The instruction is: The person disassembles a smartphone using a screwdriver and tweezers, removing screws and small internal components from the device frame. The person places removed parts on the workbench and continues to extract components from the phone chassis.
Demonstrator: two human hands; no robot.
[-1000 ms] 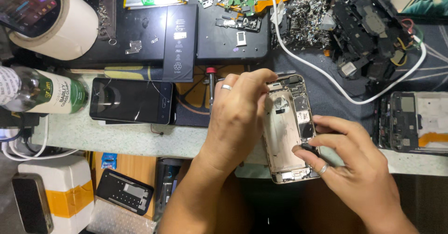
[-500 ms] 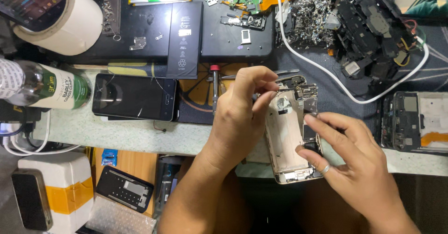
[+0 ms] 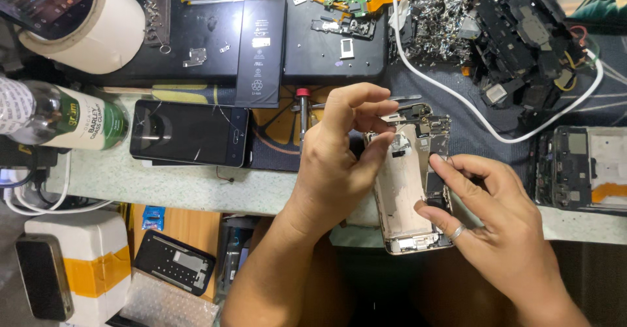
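An opened gold phone shell (image 3: 405,183) lies lengthwise over the front edge of the bench, its inside facing up. My left hand (image 3: 333,164) arches over its far end, thumb and forefinger pinched on a small dark part (image 3: 400,115) at the top of the shell. My right hand (image 3: 496,216), a ring on one finger, grips the shell's right edge, its thumb pressing a dark piece (image 3: 436,203) inside. Behind my left hand lie a red-capped screwdriver (image 3: 302,102) and thin tweezers (image 3: 408,98).
A cracked black phone (image 3: 189,132) and a bottle (image 3: 72,118) lie left. A black battery (image 3: 260,53), tape roll (image 3: 91,27), screw pile (image 3: 437,27), black parts (image 3: 522,46) and white cable (image 3: 457,98) fill the back. Another stripped phone frame (image 3: 581,167) sits right.
My left hand's fingers have come off the shell's upper left and risen to pinch at its far end. My right hand has kept its grip on the right edge.
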